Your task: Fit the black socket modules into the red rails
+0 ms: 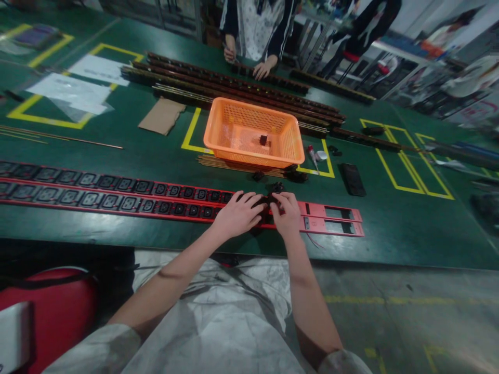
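Two long red power strip housings [335,231] lie side by side along the near table edge, filled with black sockets [126,203] from the left up to my hands. My left hand [240,214] rests across both housings, fingers stretched out and slightly bent, the tips at a dark part. My right hand [287,212] is beside it, thumb and fingers closed on a small black socket [268,201] over the housings. The fingers partly hide this socket. Loose black parts [277,187] lie just beyond my right hand. Thin wires show by the right end of the housings.
An orange basket [253,157] with a small black part stands beyond the housings, thin rods in front of it. Nearby are a phone [352,179], a red-tipped tube [312,156] and cardboard [161,116]. Long dark rails [234,85] lie farther back, by a co-worker's hands [265,68].
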Demonstrator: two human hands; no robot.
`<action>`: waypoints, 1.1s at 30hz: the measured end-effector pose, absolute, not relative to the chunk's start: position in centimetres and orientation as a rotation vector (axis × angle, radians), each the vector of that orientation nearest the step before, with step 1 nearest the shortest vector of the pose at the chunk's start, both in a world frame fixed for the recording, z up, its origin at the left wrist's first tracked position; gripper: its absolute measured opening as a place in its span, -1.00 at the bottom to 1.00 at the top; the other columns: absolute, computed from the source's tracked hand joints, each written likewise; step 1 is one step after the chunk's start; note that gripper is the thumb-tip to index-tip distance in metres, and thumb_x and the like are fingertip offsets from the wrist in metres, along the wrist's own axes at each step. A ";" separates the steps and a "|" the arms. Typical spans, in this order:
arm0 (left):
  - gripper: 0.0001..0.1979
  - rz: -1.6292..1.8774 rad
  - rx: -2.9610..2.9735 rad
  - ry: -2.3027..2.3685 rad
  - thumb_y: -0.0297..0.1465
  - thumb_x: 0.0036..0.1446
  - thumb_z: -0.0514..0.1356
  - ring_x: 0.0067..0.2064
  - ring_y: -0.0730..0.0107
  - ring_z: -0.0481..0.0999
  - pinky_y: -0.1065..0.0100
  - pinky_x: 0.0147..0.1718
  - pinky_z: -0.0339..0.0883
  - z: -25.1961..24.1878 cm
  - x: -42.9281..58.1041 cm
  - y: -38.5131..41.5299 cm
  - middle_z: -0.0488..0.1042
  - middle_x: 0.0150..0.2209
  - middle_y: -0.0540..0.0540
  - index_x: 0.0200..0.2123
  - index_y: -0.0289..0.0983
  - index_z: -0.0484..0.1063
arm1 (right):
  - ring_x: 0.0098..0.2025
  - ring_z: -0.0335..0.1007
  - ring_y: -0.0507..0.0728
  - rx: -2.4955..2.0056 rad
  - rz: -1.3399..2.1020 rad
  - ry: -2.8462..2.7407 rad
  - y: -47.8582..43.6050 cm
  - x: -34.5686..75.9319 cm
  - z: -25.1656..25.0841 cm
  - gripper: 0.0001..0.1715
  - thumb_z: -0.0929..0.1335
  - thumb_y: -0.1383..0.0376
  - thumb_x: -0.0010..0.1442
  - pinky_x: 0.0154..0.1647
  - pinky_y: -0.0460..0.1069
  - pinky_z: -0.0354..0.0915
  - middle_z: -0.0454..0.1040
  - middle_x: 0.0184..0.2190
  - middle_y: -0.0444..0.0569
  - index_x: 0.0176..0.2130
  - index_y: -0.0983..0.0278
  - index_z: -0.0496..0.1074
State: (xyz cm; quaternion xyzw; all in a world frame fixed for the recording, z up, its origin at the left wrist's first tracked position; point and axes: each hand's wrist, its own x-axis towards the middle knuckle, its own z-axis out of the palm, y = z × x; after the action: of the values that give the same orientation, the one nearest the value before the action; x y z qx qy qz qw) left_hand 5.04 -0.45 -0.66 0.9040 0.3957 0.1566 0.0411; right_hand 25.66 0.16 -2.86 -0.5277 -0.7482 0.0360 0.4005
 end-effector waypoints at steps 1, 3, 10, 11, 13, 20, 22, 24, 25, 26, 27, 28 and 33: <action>-0.63 0.480 2.769 1.210 -0.27 0.40 0.02 0.32 0.08 0.29 -0.04 0.28 0.12 -0.6 5.0 -0.5 0.36 0.30 -0.12 0.20 -0.14 0.37 | -0.06 0.45 0.23 -1.358 0.067 -1.895 0.2 25.7 -2.9 -0.75 0.34 0.25 0.31 -0.03 0.18 0.42 0.47 -0.14 0.07 -0.04 0.19 0.53; -0.63 0.483 2.768 1.210 -0.27 0.39 0.04 0.31 0.08 0.29 -0.03 0.28 0.13 -0.6 5.0 -0.5 0.36 0.30 -0.13 0.19 -0.14 0.38 | 0.02 0.44 0.26 -1.391 0.043 -1.900 0.2 25.6 -3.0 -0.78 0.37 0.23 0.30 0.05 0.24 0.37 0.50 -0.08 0.07 -0.07 0.18 0.52; -0.64 0.504 2.759 1.204 -0.28 0.37 0.07 0.31 0.08 0.30 -0.04 0.28 0.13 -0.8 4.9 -0.4 0.34 0.32 -0.13 0.17 -0.16 0.40 | 0.05 0.46 0.23 -1.333 0.281 -1.882 -0.1 25.4 -2.7 -0.80 0.32 0.25 0.33 0.09 0.20 0.40 0.54 -0.05 0.09 -0.05 0.19 0.43; -0.64 0.502 2.759 1.203 -0.28 0.37 0.06 0.31 0.08 0.29 -0.03 0.28 0.13 -0.8 5.0 -0.4 0.34 0.32 -0.12 0.18 -0.15 0.40 | 0.04 0.46 0.23 -1.316 0.298 -1.881 -0.2 25.5 -2.5 -0.81 0.33 0.26 0.31 0.08 0.20 0.41 0.53 -0.07 0.09 -0.06 0.19 0.42; -0.63 0.498 2.762 1.203 -0.27 0.38 0.05 0.32 0.09 0.29 -0.03 0.27 0.13 -0.8 5.0 -0.4 0.34 0.32 -0.11 0.19 -0.15 0.39 | 0.02 0.45 0.23 -1.266 0.322 -1.893 -0.5 25.8 -2.2 -0.84 0.35 0.28 0.27 0.04 0.18 0.42 0.50 -0.10 0.08 -0.10 0.19 0.41; -0.61 0.488 2.772 1.196 -0.26 0.38 0.05 0.31 0.08 0.30 -0.05 0.26 0.15 -0.8 5.0 -0.3 0.35 0.31 -0.12 0.21 -0.14 0.36 | -0.05 0.49 0.21 -1.210 0.454 -1.898 -2.2 27.2 -2.1 -0.87 0.42 0.30 0.22 -0.04 0.17 0.45 0.51 -0.12 0.03 -0.19 0.17 0.43; -0.61 0.485 2.770 1.198 -0.27 0.38 0.05 0.30 0.08 0.30 -0.05 0.25 0.16 -0.8 5.0 -0.3 0.35 0.31 -0.12 0.21 -0.14 0.36 | -0.05 0.49 0.21 -1.199 0.491 -1.911 -2.4 27.2 -2.1 -0.88 0.43 0.30 0.21 -0.05 0.16 0.46 0.52 -0.12 0.02 -0.20 0.17 0.44; -0.62 0.481 2.767 1.199 -0.28 0.38 0.05 0.30 0.07 0.30 -0.06 0.25 0.16 -0.7 5.0 -0.4 0.36 0.30 -0.12 0.21 -0.14 0.36 | -0.05 0.49 0.20 -1.180 0.509 -1.919 -2.4 27.0 -2.1 -0.89 0.43 0.32 0.21 -0.04 0.16 0.46 0.52 -0.11 0.02 -0.20 0.17 0.45; -0.62 0.479 2.766 1.199 -0.28 0.38 0.05 0.30 0.08 0.30 -0.06 0.25 0.16 -0.7 5.0 -0.4 0.36 0.30 -0.12 0.21 -0.14 0.36 | -0.05 0.49 0.20 -1.172 0.512 -1.917 -2.3 27.0 -2.1 -0.89 0.43 0.33 0.21 -0.04 0.16 0.46 0.52 -0.11 0.01 -0.20 0.16 0.46; -0.62 0.477 2.765 1.199 -0.28 0.38 0.04 0.30 0.08 0.30 -0.06 0.25 0.16 -0.7 5.0 -0.4 0.36 0.30 -0.12 0.20 -0.15 0.36 | -0.05 0.50 0.20 -1.165 0.514 -1.911 -2.3 27.0 -2.0 -0.88 0.42 0.33 0.22 -0.05 0.15 0.46 0.52 -0.11 0.01 -0.20 0.16 0.46; -0.62 0.476 2.765 1.198 -0.28 0.38 0.04 0.30 0.08 0.30 -0.05 0.25 0.16 -0.7 5.0 -0.4 0.36 0.30 -0.12 0.20 -0.15 0.36 | -0.05 0.50 0.19 -1.158 0.518 -1.906 -2.3 26.9 -2.1 -0.88 0.42 0.34 0.22 -0.05 0.15 0.46 0.52 -0.11 0.01 -0.19 0.16 0.46; -0.62 0.473 2.764 1.198 -0.29 0.38 0.04 0.31 0.08 0.30 -0.05 0.26 0.16 -0.7 5.0 -0.4 0.36 0.30 -0.12 0.21 -0.15 0.36 | -0.05 0.50 0.19 -1.153 0.522 -1.904 -2.3 26.9 -2.1 -0.88 0.42 0.34 0.23 -0.05 0.14 0.46 0.53 -0.11 0.00 -0.18 0.16 0.46; -0.59 0.452 2.755 1.193 -0.31 0.34 0.08 0.31 0.06 0.29 -0.07 0.26 0.14 -0.6 5.0 -0.4 0.34 0.33 -0.11 0.22 -0.14 0.35 | -0.01 0.49 0.20 -1.160 0.440 -1.952 -2.8 26.6 -2.6 -0.83 0.37 0.35 0.28 0.02 0.19 0.45 0.53 -0.07 0.03 -0.10 0.15 0.45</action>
State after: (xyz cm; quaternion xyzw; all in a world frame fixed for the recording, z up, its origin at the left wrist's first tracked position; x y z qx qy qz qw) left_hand 4.98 -0.43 -0.63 0.9062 0.3925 0.1485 0.0527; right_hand 26.60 -2.75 -2.64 -0.4589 -0.7726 0.1743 0.4026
